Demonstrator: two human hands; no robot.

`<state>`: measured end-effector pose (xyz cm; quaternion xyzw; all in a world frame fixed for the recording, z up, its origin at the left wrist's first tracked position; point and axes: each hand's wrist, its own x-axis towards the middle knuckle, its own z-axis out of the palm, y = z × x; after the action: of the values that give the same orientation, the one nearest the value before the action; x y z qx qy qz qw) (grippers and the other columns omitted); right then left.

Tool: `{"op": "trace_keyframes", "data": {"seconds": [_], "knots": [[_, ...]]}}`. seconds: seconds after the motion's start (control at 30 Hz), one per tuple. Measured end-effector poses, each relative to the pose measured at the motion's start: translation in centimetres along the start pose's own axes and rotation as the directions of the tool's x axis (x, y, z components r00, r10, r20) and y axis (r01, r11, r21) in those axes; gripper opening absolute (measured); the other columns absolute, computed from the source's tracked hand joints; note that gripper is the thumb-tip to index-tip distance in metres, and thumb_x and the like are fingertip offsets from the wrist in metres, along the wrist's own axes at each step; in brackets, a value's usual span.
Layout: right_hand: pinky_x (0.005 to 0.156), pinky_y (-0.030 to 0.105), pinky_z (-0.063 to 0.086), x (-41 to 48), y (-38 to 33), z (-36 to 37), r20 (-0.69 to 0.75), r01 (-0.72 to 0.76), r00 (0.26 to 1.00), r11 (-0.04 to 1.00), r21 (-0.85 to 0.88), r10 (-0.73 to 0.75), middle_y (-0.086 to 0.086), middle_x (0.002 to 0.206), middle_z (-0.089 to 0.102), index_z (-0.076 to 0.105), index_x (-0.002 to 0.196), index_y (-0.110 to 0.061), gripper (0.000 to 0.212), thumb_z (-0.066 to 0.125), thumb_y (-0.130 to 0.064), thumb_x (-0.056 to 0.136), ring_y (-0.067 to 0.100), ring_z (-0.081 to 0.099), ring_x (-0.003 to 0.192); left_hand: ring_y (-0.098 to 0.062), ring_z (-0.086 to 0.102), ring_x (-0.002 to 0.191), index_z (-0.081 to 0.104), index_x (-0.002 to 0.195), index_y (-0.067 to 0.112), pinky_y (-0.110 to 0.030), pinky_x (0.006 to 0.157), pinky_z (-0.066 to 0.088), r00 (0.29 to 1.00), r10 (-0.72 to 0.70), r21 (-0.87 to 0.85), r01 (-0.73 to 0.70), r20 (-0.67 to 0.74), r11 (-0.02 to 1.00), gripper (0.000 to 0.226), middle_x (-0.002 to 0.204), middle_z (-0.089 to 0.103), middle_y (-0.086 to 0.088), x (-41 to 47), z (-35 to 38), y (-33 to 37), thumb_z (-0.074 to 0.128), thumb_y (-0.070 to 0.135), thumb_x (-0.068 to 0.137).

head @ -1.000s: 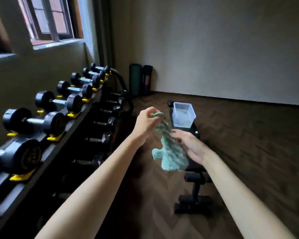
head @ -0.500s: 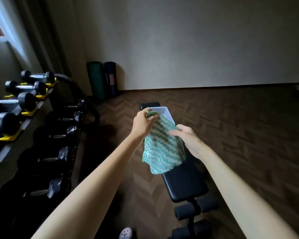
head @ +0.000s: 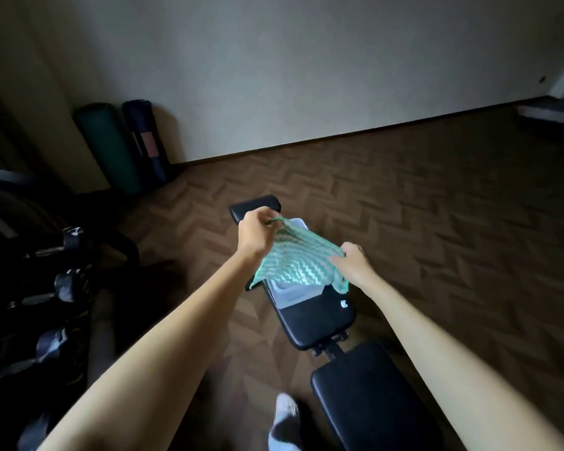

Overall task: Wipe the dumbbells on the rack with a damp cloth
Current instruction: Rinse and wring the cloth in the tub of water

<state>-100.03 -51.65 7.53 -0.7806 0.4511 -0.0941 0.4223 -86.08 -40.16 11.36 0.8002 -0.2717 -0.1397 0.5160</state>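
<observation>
Head view: the left hand (head: 253, 237) and right hand (head: 350, 263) each pinch the cloth (head: 293, 258) above the tub (head: 295, 292), so dampening appears underway, and dipping it likely follows.

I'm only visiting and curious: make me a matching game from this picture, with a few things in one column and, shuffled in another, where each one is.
Things:
1 cloth
2 plastic tub
3 green rolled mat
4 dumbbells

Places:
a leaning on the wall
b on the weight bench
c at the left edge, in shadow
d pinched between left hand and right hand

Pairs: 1-d, 2-b, 3-a, 4-c.
</observation>
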Motion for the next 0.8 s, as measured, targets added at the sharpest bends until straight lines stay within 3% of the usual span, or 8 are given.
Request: {"op": "trace_keyframes", "data": {"seconds": [0.1,0.2,0.27,0.37,0.53,0.7,0.8], "knots": [[0.05,0.03,0.017,8.6,0.1,1.5,-0.168,0.009,0.986,1.0,0.023,-0.005,-0.003,0.064,0.026,0.021,0.062,-0.016,0.041,0.053,-0.015,0.088,0.019,0.03,0.065,-0.02,0.057,0.082,0.07,0.091,0.004,-0.021,0.064,0.035,1.0,-0.007,0.045,0.007,0.005,0.999,0.014,0.087,0.066,-0.01,8.1,2.4,-2.0,0.059,0.0,0.083],[0.059,0.036,0.023,16.6,0.5,2.9,-0.134,-0.023,0.991,0.996,-0.088,0.011,0.003,0.067,0.037,0.021,0.062,-0.015,0.044,0.05,-0.025,0.093,0.025,0.038,0.087,-0.02,0.047,0.072,0.059,0.074,0.012,-0.026,0.062,0.029,0.999,-0.02,0.176,0.014,0.029,0.984,0.021,0.074,0.052,-0.011,15.9,5.5,-4.6,0.051,-0.007,0.08],[0.07,0.036,0.026,21.6,1.0,3.8,-0.105,-0.059,0.993,0.992,-0.11,0.047,0.01,0.081,0.049,0.021,0.062,-0.016,0.044,0.049,-0.027,0.095,0.028,0.041,0.1,-0.027,0.055,0.083,0.065,0.085,0.007,-0.029,0.066,0.034,0.997,-0.069,0.256,0.055,0.044,0.965,0.021,0.087,0.061,-0.017,20.6,7.7,-6.7,0.048,-0.005,0.083],[0.062,0.033,0.019,27.9,2.4,5.4,-0.09,-0.116,0.99,0.985,-0.128,0.105,0.002,0.063,0.036,0.023,0.059,-0.015,0.047,0.055,-0.025,0.092,0.025,0.039,0.08,-0.037,0.054,0.101,0.063,0.095,-0.001,-0.033,0.079,0.039,0.99,-0.124,0.356,0.092,0.069,0.93,0.025,0.105,0.061,-0.02,25.9,11.1,-10.4,0.041,-0.005,0.085],[0.05,0.03,0.023,37.1,4.7,10.0,-0.076,-0.238,0.969,0.971,-0.027,0.235,-0.002,0.059,0.028,0.022,0.059,-0.015,0.045,0.054,-0.01,0.089,0.02,0.034,0.064,-0.031,0.05,0.087,0.056,0.09,0.003,-0.03,0.071,0.034,0.969,-0.235,0.408,0.183,0.081,0.894,0.02,0.098,0.056,-0.016,32.3,16.1,-16.6,0.036,0.002,0.088],[0.054,0.029,0.024,43.8,9.2,16.8,0.034,-0.33,0.943,0.944,0.0,0.33,-0.003,0.062,0.03,0.025,0.06,-0.017,0.039,0.048,-0.002,0.088,0.021,0.038,0.075,-0.036,0.063,0.09,0.068,0.091,0.004,-0.034,0.081,0.05,0.897,-0.41,0.424,0.311,0.163,0.851,0.026,0.091,0.069,-0.021,35.8,20.8,-24.8,0.043,0.0,0.084],[0.063,0.029,0.027,46.0,12.0,20.8,0.074,-0.354,0.933,0.935,0.008,0.353,-0.003,0.062,0.033,0.026,0.06,-0.018,0.038,0.047,-0.001,0.087,0.023,0.04,0.075,-0.032,0.063,0.093,0.068,0.09,-0.001,-0.027,0.078,0.047,0.86,-0.478,0.387,0.384,0.182,0.838,0.026,0.094,0.069,-0.019,36.7,23.3,-28.7,0.044,-0.007,0.082]]}}
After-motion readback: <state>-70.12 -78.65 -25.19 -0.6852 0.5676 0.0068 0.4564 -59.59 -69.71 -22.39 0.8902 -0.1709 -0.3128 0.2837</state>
